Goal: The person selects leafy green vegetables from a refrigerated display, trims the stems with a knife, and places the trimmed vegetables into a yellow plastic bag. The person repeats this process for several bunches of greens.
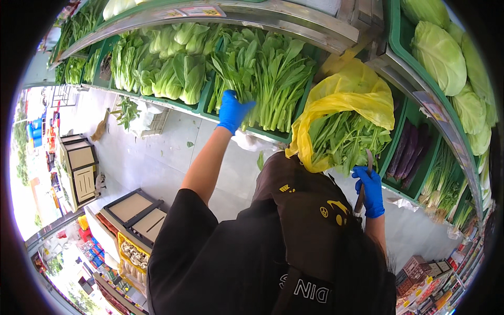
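My left hand (232, 111), in a blue glove, reaches to the front left of a green crate of long-stemmed leafy greens (278, 79). Its thumb stands apart from the fingers, at the stems' lower ends. In my right hand (369, 191), also gloved in blue, is a knife with a curved blade (369, 160), its dark handle (360, 200) showing beside the fingers. Close by the blade, a yellow plastic bag (362, 86) gapes wide, with loose cut leafy greens (346, 139) inside.
Bok choy (186, 76) fills the crate to the left. On the right are eggplants (409, 149), spring onions (441, 170) and, higher up, cabbages (438, 58). A metal shelf edge (220, 10) runs overhead. A white basket (156, 122) stands on the floor, with fallen leaves nearby.
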Tool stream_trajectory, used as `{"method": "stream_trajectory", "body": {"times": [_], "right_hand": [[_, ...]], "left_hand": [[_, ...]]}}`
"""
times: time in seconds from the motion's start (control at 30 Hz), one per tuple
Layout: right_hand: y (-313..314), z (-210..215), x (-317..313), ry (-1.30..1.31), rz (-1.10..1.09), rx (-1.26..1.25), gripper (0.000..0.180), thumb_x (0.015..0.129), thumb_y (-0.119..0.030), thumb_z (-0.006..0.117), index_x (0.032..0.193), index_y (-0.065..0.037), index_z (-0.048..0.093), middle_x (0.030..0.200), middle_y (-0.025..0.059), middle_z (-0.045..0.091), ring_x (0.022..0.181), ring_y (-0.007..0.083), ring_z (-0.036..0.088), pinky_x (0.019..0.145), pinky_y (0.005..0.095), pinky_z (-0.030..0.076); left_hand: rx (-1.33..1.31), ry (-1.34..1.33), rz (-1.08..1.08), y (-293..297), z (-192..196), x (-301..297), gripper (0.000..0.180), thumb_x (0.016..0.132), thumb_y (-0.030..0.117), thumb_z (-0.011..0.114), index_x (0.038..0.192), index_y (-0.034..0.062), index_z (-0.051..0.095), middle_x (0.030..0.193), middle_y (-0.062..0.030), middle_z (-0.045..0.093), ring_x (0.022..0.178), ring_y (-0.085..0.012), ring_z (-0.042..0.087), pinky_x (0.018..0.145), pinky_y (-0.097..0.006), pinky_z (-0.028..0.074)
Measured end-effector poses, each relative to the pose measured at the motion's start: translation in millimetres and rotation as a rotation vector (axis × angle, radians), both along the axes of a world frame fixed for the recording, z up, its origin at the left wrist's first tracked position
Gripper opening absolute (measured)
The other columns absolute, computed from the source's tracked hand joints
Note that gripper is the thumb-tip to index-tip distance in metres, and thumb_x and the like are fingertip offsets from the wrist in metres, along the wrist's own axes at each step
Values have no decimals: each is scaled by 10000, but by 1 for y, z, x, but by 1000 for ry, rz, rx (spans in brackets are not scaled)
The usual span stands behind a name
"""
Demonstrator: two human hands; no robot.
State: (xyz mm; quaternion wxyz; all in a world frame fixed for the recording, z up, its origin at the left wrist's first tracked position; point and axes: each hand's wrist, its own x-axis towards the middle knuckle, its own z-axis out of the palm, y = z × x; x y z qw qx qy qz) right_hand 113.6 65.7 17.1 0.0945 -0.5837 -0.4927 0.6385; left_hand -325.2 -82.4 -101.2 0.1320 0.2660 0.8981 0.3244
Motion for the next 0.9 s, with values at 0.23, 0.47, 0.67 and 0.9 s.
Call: {"method": "stream_trajectory", "body": {"times": [0.23,0.47,0.67,0.9], "right_hand": [[1,1,-4,15,33,-8,228,862,-214,647,974,-15,638,777,63,636,468,114,495,416,247,378],[-4,-1,4,-16,36,-46,217,865,-207,644,979,-22,638,788,69,643,477,110,499,422,245,384],[-10,-4,28,-21,-62,-32,207,879,-204,623,975,-22,644,796,66,646,488,104,504,430,243,388],[-21,2,28,-8,-40,-58,233,878,-222,612,978,-15,646,800,64,638,495,104,502,442,244,390]], "left_hand": [[42,23,-13,7,30,12,479,732,204,757,1110,8,537,909,-199,666,825,-376,644,696,-435,509],[-5,53,-67,23,27,20,783,696,309,813,1316,9,440,922,-201,663,830,-345,650,726,-404,513],[366,-50,211,-21,-24,-58,607,843,321,714,1257,-59,482,977,-174,632,872,-235,605,783,-360,476],[98,109,-227,42,-21,-23,1047,781,557,683,1475,-14,147,1485,-274,244,1382,-448,204,1116,-499,208]]}}
